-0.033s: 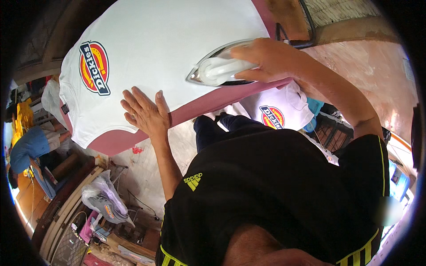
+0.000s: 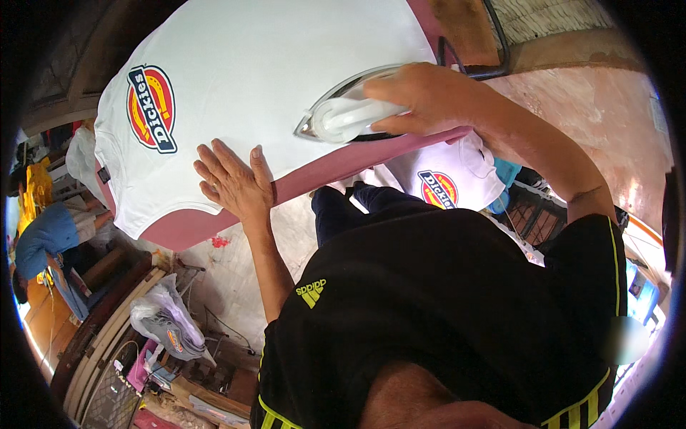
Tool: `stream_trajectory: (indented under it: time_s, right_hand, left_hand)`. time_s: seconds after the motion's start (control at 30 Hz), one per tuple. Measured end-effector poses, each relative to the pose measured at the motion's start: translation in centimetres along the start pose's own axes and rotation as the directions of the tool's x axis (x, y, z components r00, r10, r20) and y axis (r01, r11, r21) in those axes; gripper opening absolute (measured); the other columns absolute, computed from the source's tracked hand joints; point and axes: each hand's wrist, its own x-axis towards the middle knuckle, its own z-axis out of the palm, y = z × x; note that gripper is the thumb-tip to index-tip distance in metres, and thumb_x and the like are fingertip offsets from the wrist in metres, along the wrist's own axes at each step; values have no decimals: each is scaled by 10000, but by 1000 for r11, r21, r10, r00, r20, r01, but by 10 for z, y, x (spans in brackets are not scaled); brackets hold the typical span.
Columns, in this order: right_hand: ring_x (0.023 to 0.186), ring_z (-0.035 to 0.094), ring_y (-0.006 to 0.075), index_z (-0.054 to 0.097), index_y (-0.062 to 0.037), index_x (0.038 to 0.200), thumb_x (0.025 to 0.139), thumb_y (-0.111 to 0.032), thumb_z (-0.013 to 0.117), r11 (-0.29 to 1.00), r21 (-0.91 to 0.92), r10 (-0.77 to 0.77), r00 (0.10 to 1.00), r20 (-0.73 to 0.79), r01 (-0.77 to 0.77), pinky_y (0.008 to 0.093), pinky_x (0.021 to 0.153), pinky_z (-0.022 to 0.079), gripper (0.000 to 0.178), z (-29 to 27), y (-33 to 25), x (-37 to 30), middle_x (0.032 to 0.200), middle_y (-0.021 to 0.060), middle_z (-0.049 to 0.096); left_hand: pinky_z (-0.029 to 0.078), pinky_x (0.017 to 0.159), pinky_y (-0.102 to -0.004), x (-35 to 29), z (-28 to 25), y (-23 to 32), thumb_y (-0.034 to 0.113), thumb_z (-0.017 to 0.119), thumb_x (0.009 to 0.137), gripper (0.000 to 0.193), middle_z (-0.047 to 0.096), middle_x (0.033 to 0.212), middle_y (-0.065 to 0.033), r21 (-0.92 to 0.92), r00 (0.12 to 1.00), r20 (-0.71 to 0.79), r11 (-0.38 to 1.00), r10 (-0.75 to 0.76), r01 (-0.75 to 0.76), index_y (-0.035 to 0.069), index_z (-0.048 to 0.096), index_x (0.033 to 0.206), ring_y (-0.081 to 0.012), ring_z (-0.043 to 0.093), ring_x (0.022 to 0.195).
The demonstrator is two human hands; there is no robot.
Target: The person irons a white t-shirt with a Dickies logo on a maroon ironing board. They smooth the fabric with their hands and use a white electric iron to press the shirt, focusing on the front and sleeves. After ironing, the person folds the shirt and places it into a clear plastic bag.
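Observation:
A white T-shirt (image 2: 264,79) with a red, yellow and dark blue chest print (image 2: 151,109) lies spread over a padded board with a dusky pink cover (image 2: 321,164). My right hand (image 2: 421,96) grips the handle of a clothes iron (image 2: 336,118), whose soleplate sits on the shirt close to the board's near edge, its tip pointing left. Flat on the shirt, left of the iron, rests my left hand (image 2: 234,182) with its fingers spread. The back of the iron is partly hidden behind my right hand.
Below the board's near edge, another white shirt (image 2: 443,182) with a similar print hangs or lies beside a dark crate (image 2: 532,207). Bagged folded garments (image 2: 168,322) sit at the lower left. A person in blue (image 2: 46,239) is at the far left. A black metal tube (image 2: 493,68) bends by the board.
The iron and my right hand have shifted slightly to the left across the shirt. My left hand stays in place.

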Motion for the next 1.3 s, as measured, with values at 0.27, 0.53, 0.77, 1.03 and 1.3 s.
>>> stream_trajectory:
  time_s: [0.27, 0.53, 0.77, 1.03, 1.3]
  right_hand:
    - [734, 685, 353, 574, -79, 1217, 937, -430, 598, 921, 107, 386, 916, -109, -375, 456, 687, 536, 449, -23, 13, -28, 820, 200, 676]
    - [428, 477, 141, 564, 9, 1188, 979, -426, 541, 597, 566, 798, 493, -347, -568, 325, 435, 421, 484, -93, 111, -78, 606, 51, 551]
    - [432, 424, 99, 500, -48, 908, 971, -446, 560, 593, 659, 805, 341, -485, -462, 265, 394, 346, 407, -66, 204, -78, 604, -1, 452]
    - [851, 657, 378, 506, -4, 1254, 948, -330, 565, 452, 523, 874, 244, -419, -723, 454, 794, 512, 451, -87, 154, -60, 925, 263, 653]
    - [1089, 558, 444, 461, 26, 1299, 866, -141, 644, 742, -83, 209, 347, -914, -666, 453, 927, 468, 500, -48, 162, -85, 1169, 293, 559]
  left_hand:
    - [112, 1148, -594, -2, -3, -2, 590, 412, 965, 784, 207, 1595, -218, -14, 1000, -1, 1000, -19, 19, 53, 301, 1525, -439, 144, 1474]
    - [175, 1113, -589, 32, -20, 42, 402, 555, 956, 655, 291, 1555, -215, -314, 988, -80, 938, 129, -148, 68, 374, 1491, -441, 195, 1449]
    - [380, 974, -466, 75, 0, 156, 154, 668, 857, 309, 589, 1253, -81, -614, 738, -266, 482, 620, -625, 105, 670, 1162, -318, 519, 1164]
    - [524, 749, -395, 114, 24, 247, 45, 651, 772, 378, 595, 1243, -25, -381, 421, -249, 312, 872, -871, 144, 679, 1135, -279, 588, 998]
    - [565, 675, -389, 144, 29, 273, 34, 642, 782, 231, 592, 1118, -31, -433, 365, -223, 243, 904, -868, 138, 657, 989, -261, 649, 822]
